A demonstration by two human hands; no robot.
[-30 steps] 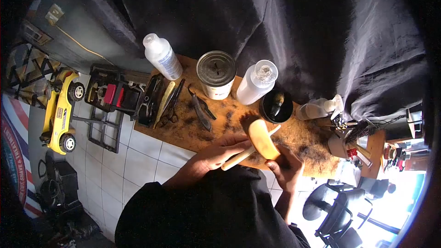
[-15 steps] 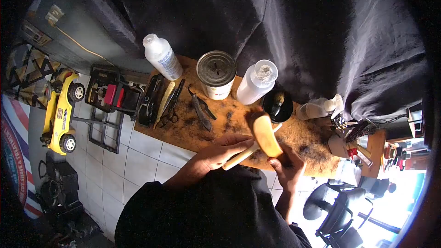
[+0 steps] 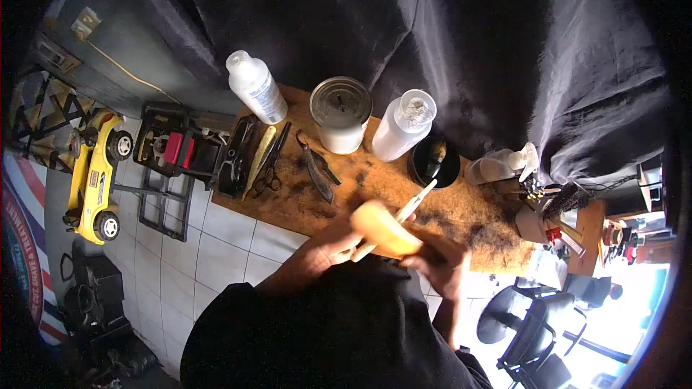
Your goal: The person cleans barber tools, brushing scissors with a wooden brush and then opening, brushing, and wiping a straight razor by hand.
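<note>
My right hand (image 3: 443,263) is closed around one end of a curved, honey-coloured wooden brush (image 3: 386,230), blurred by motion. The brush crosses over a slim cream-coloured tool (image 3: 414,203), perhaps a folding razor. My left hand (image 3: 324,248) grips the lower end of that tool, its fingers partly blurred. Both hands are in front of my body at the near edge of the wooden table (image 3: 360,187). Beyond them, a dark bowl (image 3: 450,166) has a shaving brush (image 3: 435,158) in it. An open black razor (image 3: 317,173) lies to the left.
Scissors (image 3: 268,176) and a black clipper (image 3: 236,158) lie at the table's left end. Behind stand a white bottle (image 3: 258,90), a tin (image 3: 340,108), another bottle (image 3: 404,126) and a spray bottle (image 3: 501,167). Hair clippings cover the tabletop. A yellow toy car (image 3: 96,176) is at left.
The wooden brush has swung left and down, across the cream-coloured tool. My right hand has turned and shifted slightly left. The cream-coloured tool's far end shows more now.
</note>
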